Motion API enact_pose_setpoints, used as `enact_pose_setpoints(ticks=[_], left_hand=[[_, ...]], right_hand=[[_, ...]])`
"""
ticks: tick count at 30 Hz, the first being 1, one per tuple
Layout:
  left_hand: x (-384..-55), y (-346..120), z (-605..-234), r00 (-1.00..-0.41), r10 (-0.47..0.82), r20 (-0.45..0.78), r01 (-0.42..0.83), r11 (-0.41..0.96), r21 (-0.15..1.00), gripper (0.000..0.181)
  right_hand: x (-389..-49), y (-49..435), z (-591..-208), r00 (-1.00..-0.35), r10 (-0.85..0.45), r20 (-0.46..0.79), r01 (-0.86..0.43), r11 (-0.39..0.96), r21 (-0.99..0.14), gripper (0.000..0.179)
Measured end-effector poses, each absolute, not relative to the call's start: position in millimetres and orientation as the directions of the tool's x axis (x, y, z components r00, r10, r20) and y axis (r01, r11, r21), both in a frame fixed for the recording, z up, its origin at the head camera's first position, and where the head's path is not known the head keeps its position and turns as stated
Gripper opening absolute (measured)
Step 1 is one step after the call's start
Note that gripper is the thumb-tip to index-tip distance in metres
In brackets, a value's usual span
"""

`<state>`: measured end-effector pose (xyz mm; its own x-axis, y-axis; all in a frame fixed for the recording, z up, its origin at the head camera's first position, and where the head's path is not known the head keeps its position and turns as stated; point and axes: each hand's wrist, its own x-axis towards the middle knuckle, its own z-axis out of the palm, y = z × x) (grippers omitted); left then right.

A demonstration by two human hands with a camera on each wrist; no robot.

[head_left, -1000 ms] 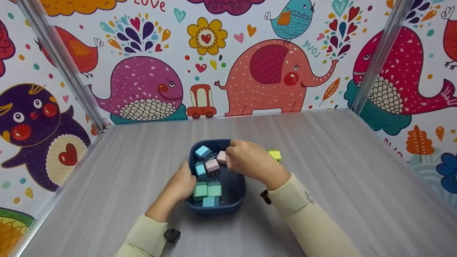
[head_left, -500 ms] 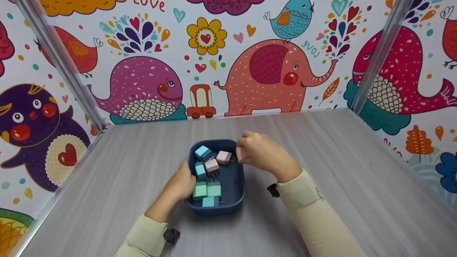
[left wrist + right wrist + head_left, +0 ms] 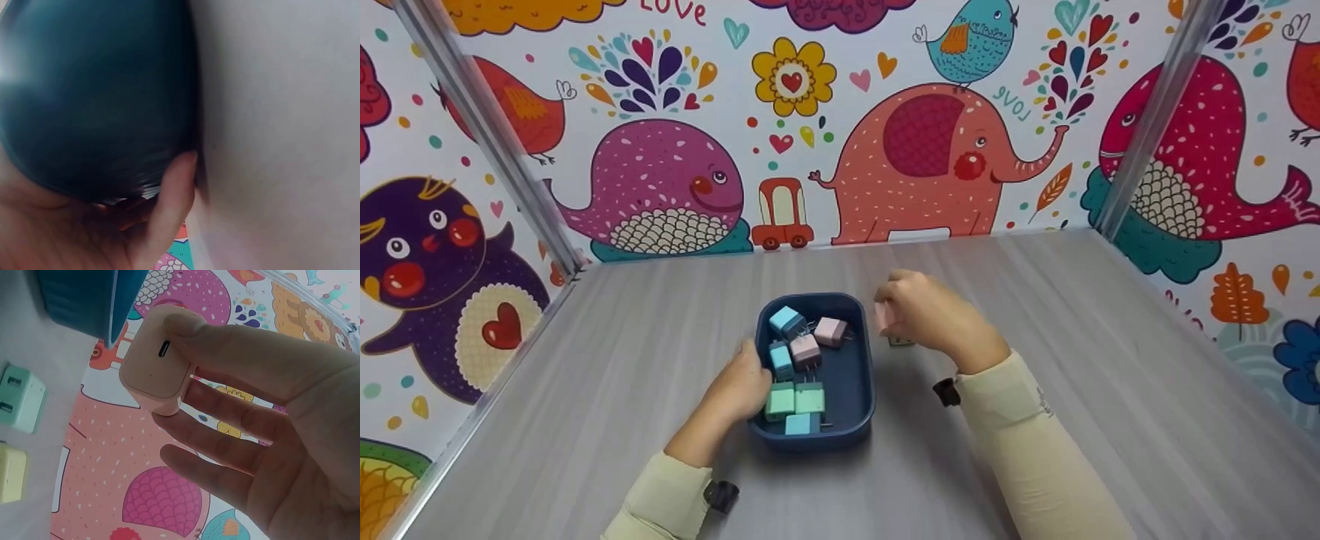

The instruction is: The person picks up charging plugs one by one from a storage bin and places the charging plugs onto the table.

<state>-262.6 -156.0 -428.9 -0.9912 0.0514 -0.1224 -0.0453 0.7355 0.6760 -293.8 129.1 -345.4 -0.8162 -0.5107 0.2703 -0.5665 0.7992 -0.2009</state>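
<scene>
A dark blue plastic bin (image 3: pixel 855 420) stands on the table with several plug chargers inside: blue ones (image 3: pixel 787 321), pink ones (image 3: pixel 805 349) and green ones (image 3: pixel 780 401). My left hand (image 3: pixel 741 381) grips the bin's left wall; in the left wrist view its thumb (image 3: pixel 177 185) lies along the outer side. Just right of the bin, my right hand (image 3: pixel 926 311) pinches a pink charger (image 3: pixel 154 365) between thumb and fingers, its single oval port facing the wrist camera. Below that hand, a green charger (image 3: pixel 21 399) with two USB ports and a yellow charger (image 3: pixel 11 472) sit on the table.
The grey wood-grain table (image 3: pixel 660 315) runs back to printed cartoon walls (image 3: pixel 787 165) on three sides. Metal posts (image 3: pixel 502 150) stand at the corners. The bin's right rim (image 3: pixel 870 375) lies between the two hands.
My right hand has carried the pink charger rightward from over the bin to beyond its right rim. That hand now hides the yellow charger in the head view. Left hand and bin stay put.
</scene>
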Motion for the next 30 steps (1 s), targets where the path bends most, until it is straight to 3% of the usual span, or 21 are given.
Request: enact_pose_setpoints(ticks=[5, 12, 22, 30], left_hand=[[-262.5, -155.4, -429.3, -0.991, 0.049, -0.124, -0.048, 0.736, 0.675, 0.058], [-261.8, -155.6, -428.7, -0.990, 0.052, -0.128, -0.049, 0.733, 0.678, 0.059], [-261.9, -157.6, -429.3, -0.993, 0.060, -0.102, -0.024, 0.737, 0.675, 0.056], [-262.0, -156.5, -429.5, -0.991, 0.051, -0.122, -0.047, 0.727, 0.686, 0.059]], right_hand=[[-299.3, 140.8, -346.5, -0.843, -0.478, 0.245, -0.532, 0.806, -0.259, 0.036], [-306.3, 165.2, -342.7, -0.921, -0.365, 0.135, -0.388, 0.832, -0.396, 0.033], [-314.1, 193.7, -343.9, -0.946, -0.320, 0.045, -0.304, 0.835, -0.459, 0.027], [-319.7, 209.5, -348.9, -0.959, -0.284, 0.023, -0.259, 0.835, -0.486, 0.034]])
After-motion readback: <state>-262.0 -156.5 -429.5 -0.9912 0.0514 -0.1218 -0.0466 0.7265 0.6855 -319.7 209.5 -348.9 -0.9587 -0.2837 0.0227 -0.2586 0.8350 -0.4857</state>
